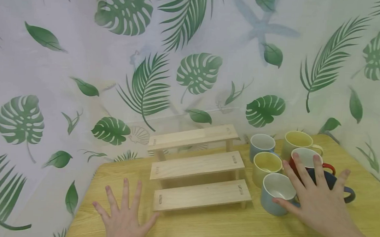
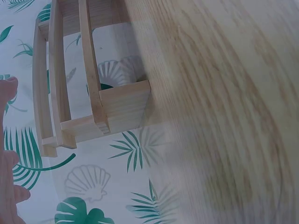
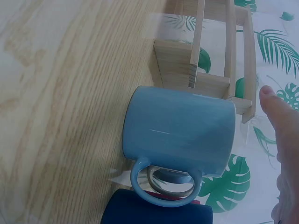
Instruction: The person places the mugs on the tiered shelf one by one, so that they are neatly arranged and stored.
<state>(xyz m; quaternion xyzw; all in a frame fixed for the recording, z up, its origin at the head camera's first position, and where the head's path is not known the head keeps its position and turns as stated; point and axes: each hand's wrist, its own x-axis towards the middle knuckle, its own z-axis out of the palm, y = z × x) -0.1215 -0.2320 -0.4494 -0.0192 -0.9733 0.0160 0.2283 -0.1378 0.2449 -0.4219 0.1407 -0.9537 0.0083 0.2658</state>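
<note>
My left hand [image 1: 124,214] is spread with straight fingers over the table, at the left front of a three-step wooden rack [image 1: 202,197]. Fingers spread as well, my right hand [image 1: 320,202] is above several mugs at the rack's right and holds nothing. It partly hides a dark blue mug [image 1: 330,179] and a red mug [image 1: 306,157] with a white inside. Closest to its thumb stands a light blue mug [image 1: 275,196], whose handle shows in the right wrist view. Behind that are a yellow mug [image 1: 259,174] and another light blue mug [image 1: 258,149]. A second yellow mug [image 1: 297,139] stands at the back.
The rack and mugs stand on a wood-grain table [image 1: 191,228]. A white curtain [image 1: 228,109] printed with green leaves hangs right behind the table and along its sides.
</note>
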